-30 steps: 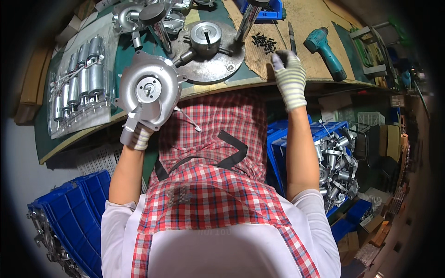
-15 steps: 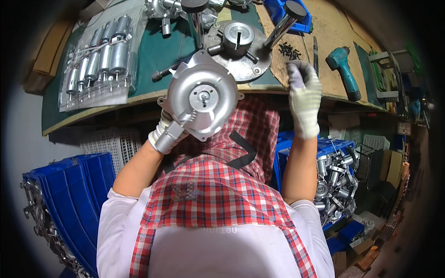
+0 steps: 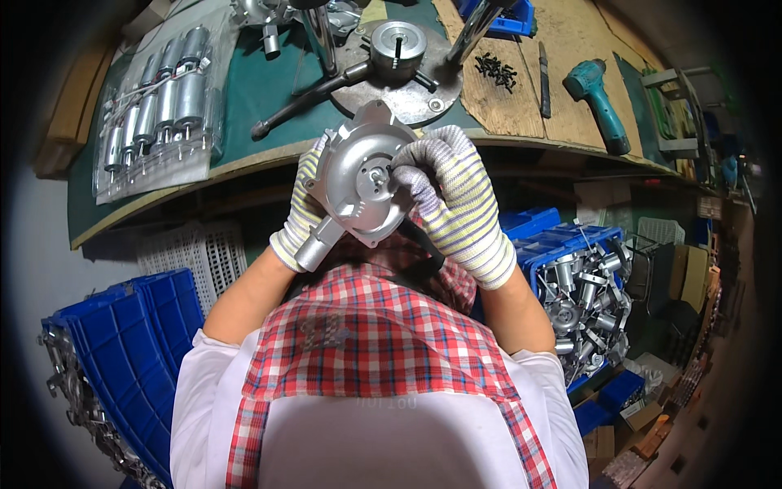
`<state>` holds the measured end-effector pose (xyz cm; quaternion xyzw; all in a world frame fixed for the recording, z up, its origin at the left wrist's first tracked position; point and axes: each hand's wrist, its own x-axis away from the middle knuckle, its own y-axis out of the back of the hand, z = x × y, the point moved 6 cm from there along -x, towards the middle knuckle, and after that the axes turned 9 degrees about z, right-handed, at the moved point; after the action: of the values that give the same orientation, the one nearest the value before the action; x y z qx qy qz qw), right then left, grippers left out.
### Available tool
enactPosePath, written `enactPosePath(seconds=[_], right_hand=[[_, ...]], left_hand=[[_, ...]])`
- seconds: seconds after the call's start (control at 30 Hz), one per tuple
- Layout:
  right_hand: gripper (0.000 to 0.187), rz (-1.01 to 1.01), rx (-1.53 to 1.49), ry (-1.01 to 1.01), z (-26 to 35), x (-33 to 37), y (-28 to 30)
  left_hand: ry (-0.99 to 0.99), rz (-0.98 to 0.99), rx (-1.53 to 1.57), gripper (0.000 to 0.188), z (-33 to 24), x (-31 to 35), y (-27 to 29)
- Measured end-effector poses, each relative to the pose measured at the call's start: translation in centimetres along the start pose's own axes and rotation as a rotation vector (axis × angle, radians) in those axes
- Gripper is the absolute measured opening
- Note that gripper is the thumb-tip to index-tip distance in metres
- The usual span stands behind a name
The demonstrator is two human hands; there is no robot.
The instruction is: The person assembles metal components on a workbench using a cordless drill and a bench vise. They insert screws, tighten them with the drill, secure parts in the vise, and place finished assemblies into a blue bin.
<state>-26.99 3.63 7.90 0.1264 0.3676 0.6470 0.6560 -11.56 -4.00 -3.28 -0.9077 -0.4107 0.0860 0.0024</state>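
Observation:
Over my lap, just off the bench edge, my left hand [image 3: 303,196] grips a silver cast-metal pump housing [image 3: 346,175] from behind and the left; its fingers are mostly hidden. The housing is round, with ear-like lugs, a short pipe stub at lower left and a recessed hub facing up. My right hand [image 3: 456,196], in a striped knit glove like the left, reaches over the housing's right side. Its thumb and forefinger are pinched together at the hub, beside the holes there. Whatever lies between those fingertips is too small to make out.
On the bench stand a round metal fixture [image 3: 397,61] with a long lever, a pile of small black screws [image 3: 497,73], a dark slim tool [image 3: 544,80] and a teal power screwdriver [image 3: 599,102]. Bagged cylindrical motors [image 3: 155,110] lie left. A blue crate [image 3: 533,244] of metal parts sits right.
My right hand has come from beside the screw pile, left and down to the housing's hub. The housing has tilted and shifted slightly, still in my left hand.

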Motion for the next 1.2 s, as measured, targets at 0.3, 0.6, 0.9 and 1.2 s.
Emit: enactPosePath(seconds=[0.3,0.6,0.9,1.2], right_hand=[[0.029,-0.141,-0.489,-0.451,-6.0,0.5,1.8],[0.036,-0.016,0.912,-0.668,-18.1,-4.8,8.6],[0.028,-0.036,0.770,-0.823,-17.1,-4.5,9.7],[0.017,-0.018,-0.183,-0.042,0.6,-0.5,-0.5]], left_hand=[[0.016,0.082,0.034,0.060,0.0,0.4,-0.9],[-0.047,-0.019,0.010,0.069,2.2,0.4,0.7],[-0.093,-0.036,0.467,0.064,3.4,2.2,0.6],[-0.198,-0.123,-0.492,0.042,-2.7,0.5,0.0]])
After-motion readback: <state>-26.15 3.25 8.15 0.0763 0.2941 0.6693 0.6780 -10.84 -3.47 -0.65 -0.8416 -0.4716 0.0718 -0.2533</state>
